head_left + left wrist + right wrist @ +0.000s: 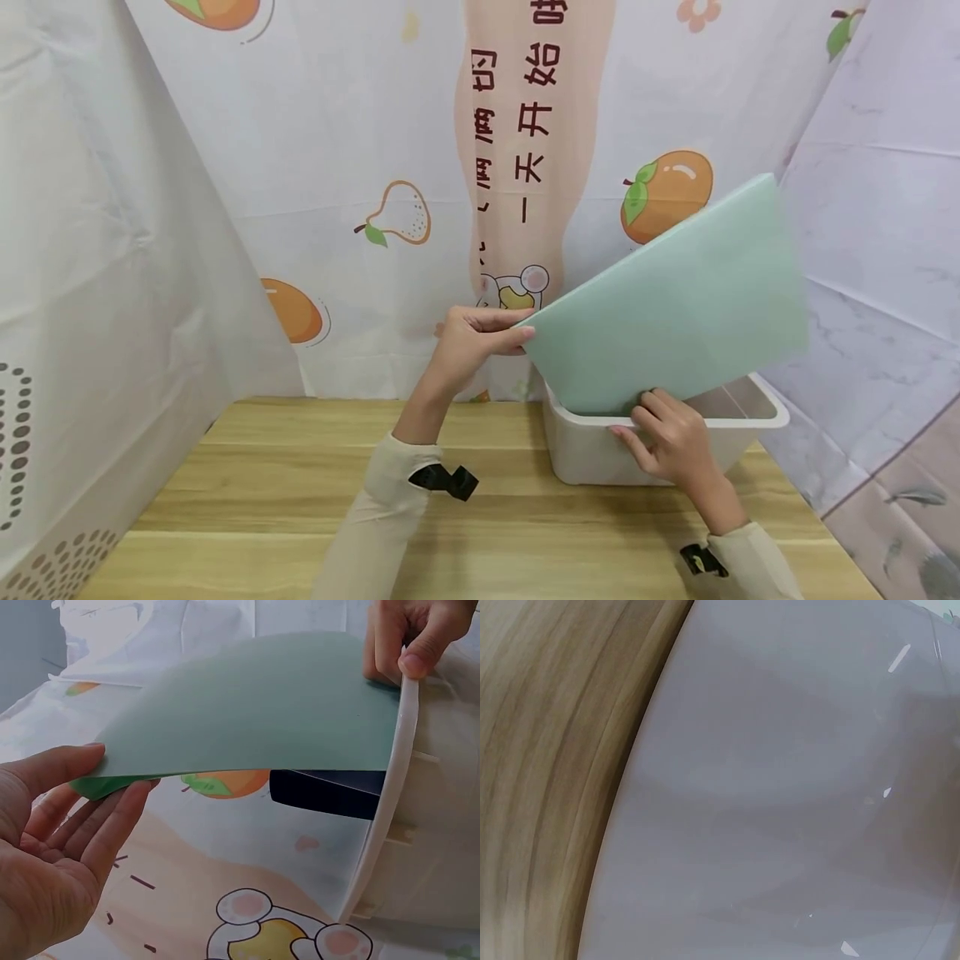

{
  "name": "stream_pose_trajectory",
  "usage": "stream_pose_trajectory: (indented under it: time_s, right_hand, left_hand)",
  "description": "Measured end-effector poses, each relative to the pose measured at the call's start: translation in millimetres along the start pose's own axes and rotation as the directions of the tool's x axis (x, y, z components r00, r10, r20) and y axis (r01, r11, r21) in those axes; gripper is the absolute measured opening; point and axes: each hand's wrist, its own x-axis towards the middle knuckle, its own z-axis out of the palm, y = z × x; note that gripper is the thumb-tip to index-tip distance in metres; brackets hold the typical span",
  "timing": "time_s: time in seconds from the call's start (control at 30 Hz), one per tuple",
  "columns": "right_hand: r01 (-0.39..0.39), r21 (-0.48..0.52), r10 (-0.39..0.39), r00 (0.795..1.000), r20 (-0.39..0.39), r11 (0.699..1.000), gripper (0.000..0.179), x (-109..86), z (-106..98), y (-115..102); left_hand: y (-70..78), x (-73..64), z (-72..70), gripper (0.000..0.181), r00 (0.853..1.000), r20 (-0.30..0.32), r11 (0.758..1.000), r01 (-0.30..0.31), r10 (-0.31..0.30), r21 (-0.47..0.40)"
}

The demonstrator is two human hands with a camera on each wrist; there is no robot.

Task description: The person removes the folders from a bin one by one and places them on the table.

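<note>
A pale green sheet (675,308), thin like paper or a folder, slants up out of a white bin (600,454). My left hand (480,337) pinches its left corner between thumb and fingers; in the left wrist view the sheet (247,712) bows a little and its edge curls near the fingertips. At the bin's front rim, my right hand (671,437) grips with its thumb outside and fingers over the edge, beside the sheet's lower side. A dark flat thing (322,796) sticks out of the bin under the sheet; its kind is unclear. The right wrist view shows only the bin's wall (765,787) and wood.
The bin stands at the right rear of a wood-grain table (300,500). Behind it hangs a white cloth (337,108) printed with fruit and writing, and more cloth hangs at both sides. Black straps (446,481) sit on the cuffs.
</note>
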Motion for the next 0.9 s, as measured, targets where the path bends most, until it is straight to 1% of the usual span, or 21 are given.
stream_pose_trajectory:
  time_s: [0.17,0.3,0.37,0.63,0.8,0.9]
  right_hand:
    - [-0.010,0.017,0.011,1.000,-0.015,1.000,0.059,3.1,2,-1]
    - [-0.009,0.014,0.010,1.000,-0.018,1.000,0.059,3.2,2,-2]
    - [-0.015,0.013,0.015,1.000,-0.015,1.000,0.059,2.9,1,-2]
    - [-0.029,0.009,0.029,0.999,-0.014,1.000,0.058,-3.3,1,-1]
    - [-0.038,0.009,0.038,0.999,-0.018,0.999,0.058,-2.4,1,-3]
    - [-0.043,0.013,0.043,0.999,-0.017,0.999,0.058,-0.7,1,-4]
  left_hand:
    - [-4.4,-3.0,-7.3,0.029,0.999,-0.043,1.000,0.005,-0.007,-0.028]
    - [-9.5,-8.0,-12.3,0.029,0.997,-0.067,0.998,0.022,-0.026,-0.055]
    - [-11.8,-11.0,-13.1,0.030,0.996,-0.087,0.998,0.022,-0.027,-0.060]
    - [-23.9,-22.3,-12.9,0.031,0.985,-0.171,0.996,-0.048,0.035,-0.073]
    - [-31.5,-26.4,-16.3,0.030,0.976,-0.192,0.990,-0.117,0.099,-0.083]
    - [-34.7,-28.4,-18.9,0.031,0.971,-0.201,0.986,-0.145,0.126,-0.083]
